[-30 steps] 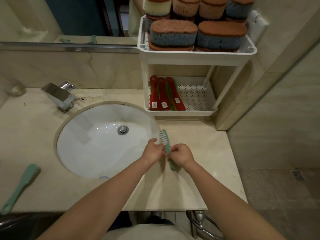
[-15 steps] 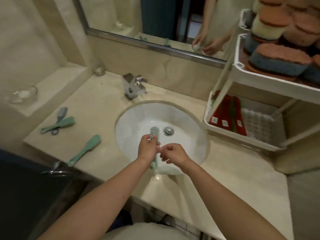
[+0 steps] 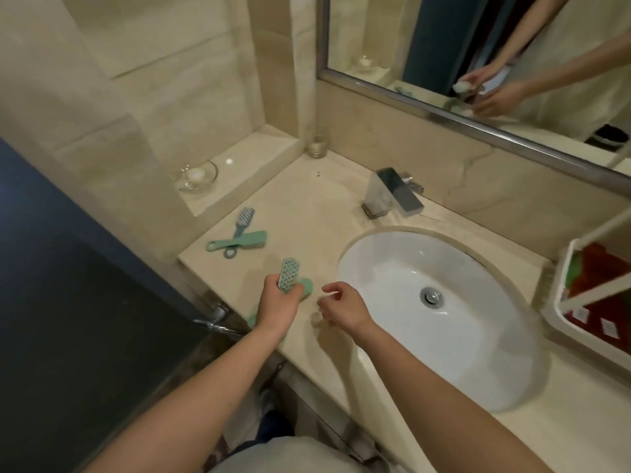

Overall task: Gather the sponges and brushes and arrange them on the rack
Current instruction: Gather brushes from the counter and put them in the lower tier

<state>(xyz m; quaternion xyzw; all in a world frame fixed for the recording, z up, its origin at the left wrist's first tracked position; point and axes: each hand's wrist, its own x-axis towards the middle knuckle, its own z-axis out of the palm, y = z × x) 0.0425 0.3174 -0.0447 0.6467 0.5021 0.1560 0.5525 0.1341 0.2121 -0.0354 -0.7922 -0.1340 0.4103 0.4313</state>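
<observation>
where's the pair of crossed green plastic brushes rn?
In the head view, the pair of crossed green plastic brushes lies at the counter's far left corner, below the ledge holding the clear glass dish, left of the chrome faucet.

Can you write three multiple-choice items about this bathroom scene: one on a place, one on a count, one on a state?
1. Where does the crossed pair of brushes lie?
A. in the sink
B. on the counter left of the sink
C. on the rack

2. How many green brushes are in view, off the rack?
A. two
B. four
C. six

3. What is the right hand doing?
A. holding a brush
B. hanging free and empty
C. turning the tap

Key: 1 B, they lie near the ledge; 2 B, two crossed, one in the left hand, one under it; 3 B, its fingers are spread, holding nothing.
</observation>
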